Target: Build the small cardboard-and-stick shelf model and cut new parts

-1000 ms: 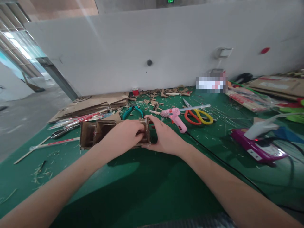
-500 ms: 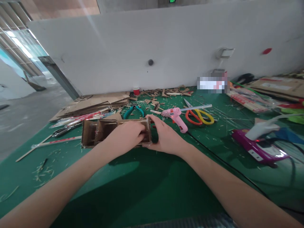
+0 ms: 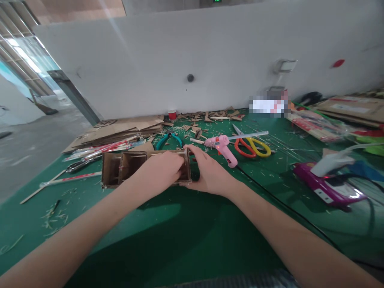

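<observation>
A long cardboard box with open compartments lies on the green table in front of me. The fingers of my left hand are curled down into its right-hand compartment, and whatever they pinch there is hidden. My right hand grips the box's right end, thumb and fingers at the near and far edges of the end wall. Just beyond my right hand rests a pink glue gun with a clear glue stick in its back. Teal-handled pliers lie behind the box.
Scissors with red and yellow handles lie right of the glue gun. A purple power strip sits at the right, and a black cord crosses the table. Cardboard sheets, a red cup and scraps lie along the back near the white wall.
The box's left end has shifted very slightly to the left. My left hand has turned a little inside the compartment, its fingers now deeper and less visible. My right hand keeps its grip.
</observation>
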Motion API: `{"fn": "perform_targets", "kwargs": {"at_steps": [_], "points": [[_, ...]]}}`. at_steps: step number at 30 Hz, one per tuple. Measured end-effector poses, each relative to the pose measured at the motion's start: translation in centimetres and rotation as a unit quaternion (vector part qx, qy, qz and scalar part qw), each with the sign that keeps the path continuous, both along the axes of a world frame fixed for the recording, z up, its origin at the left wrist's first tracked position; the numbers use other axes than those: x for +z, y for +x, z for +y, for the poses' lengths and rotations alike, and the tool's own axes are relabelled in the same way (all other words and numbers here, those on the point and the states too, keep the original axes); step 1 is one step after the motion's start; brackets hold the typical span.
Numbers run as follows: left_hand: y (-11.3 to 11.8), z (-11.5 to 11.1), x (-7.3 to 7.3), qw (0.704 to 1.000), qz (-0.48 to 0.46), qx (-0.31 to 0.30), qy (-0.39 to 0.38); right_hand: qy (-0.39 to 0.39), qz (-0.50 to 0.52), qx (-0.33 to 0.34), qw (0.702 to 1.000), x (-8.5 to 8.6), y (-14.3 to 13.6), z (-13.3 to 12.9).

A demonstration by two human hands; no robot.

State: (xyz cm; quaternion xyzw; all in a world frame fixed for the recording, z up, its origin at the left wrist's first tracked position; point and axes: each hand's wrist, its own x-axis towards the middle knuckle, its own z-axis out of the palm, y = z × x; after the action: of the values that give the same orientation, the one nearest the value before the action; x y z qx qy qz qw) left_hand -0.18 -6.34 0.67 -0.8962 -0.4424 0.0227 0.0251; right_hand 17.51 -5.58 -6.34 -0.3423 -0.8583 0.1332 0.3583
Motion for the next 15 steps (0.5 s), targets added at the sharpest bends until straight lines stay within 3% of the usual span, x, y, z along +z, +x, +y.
{"fn": "perform_targets", "kwargs": {"at_steps": [6,15], "points": [[0.38,-1.03,0.55,0.995,0.064,0.021,0.067,-0.003,-0.002,-0.002,1.0,0.1,-0.08,0.0],[0.3,-0.61,0.78,0.998,0.043,-0.018,0.046,-0.002,0.004,0.003,1.0,0.02,-0.07,0.03]]}}
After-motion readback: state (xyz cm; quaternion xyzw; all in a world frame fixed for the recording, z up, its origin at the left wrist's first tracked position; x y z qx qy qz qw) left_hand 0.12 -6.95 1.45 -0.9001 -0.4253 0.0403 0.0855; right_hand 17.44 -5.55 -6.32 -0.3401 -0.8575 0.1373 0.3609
